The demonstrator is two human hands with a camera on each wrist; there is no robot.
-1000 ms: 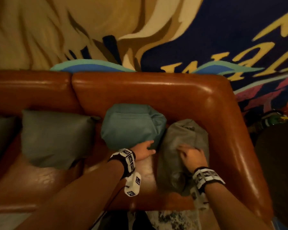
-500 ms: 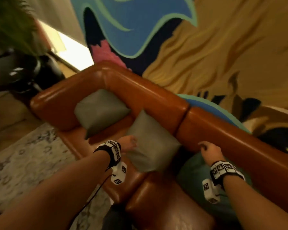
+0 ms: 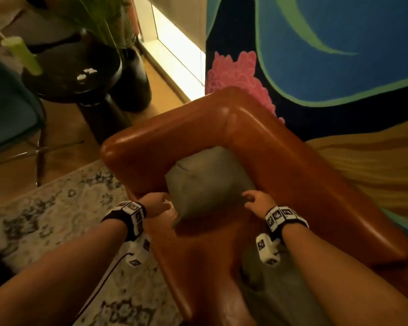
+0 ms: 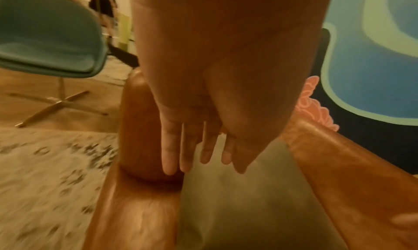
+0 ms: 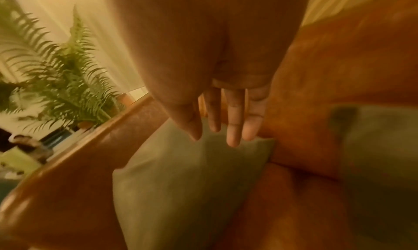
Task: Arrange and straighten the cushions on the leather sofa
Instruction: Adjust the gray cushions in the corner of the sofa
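Two bare forearms reach forward over the front of the leather sofa (image 3: 292,161), each wrist wrapped in a dark band set with black-and-white marker tiles. Nearest, under the right forearm, a second grey cushion (image 3: 264,274) lies on the seat, mostly covered by the arm. Just past it the left hand (image 3: 161,207) sits at the lower left edge of the grey cushion (image 3: 205,184); the left wrist view shows its fingers (image 4: 187,152) straight and close together, pointing down between the armrest and the cushion's side. Whether the fingertips actually touch the fabric I cannot tell. The right hand (image 3: 257,201) is at the cushion's right edge, fingers (image 5: 234,128) extended and slightly spread over the upper corner, holding nothing; contact there is also unclear. Neither hand grips anything.

That grey cushion stands tilted in the sofa's corner, leaning back where the armrest meets the backrest, its lower edge on the seat. From the right wrist, the other cushion shows against the backrest further along, apart from the first.

Beyond the armrest, a patterned rug (image 3: 45,220) covers the floor, with a teal swivel chair (image 4: 49,35) on a metal base beside it. Further off stands a round dark side table (image 3: 76,74) with a pale green candle (image 3: 21,52) near it, and a fern (image 5: 61,78) in a dark vase. Behind the sofa rises a wall mural (image 3: 339,55) in blue, green, pink and tan.
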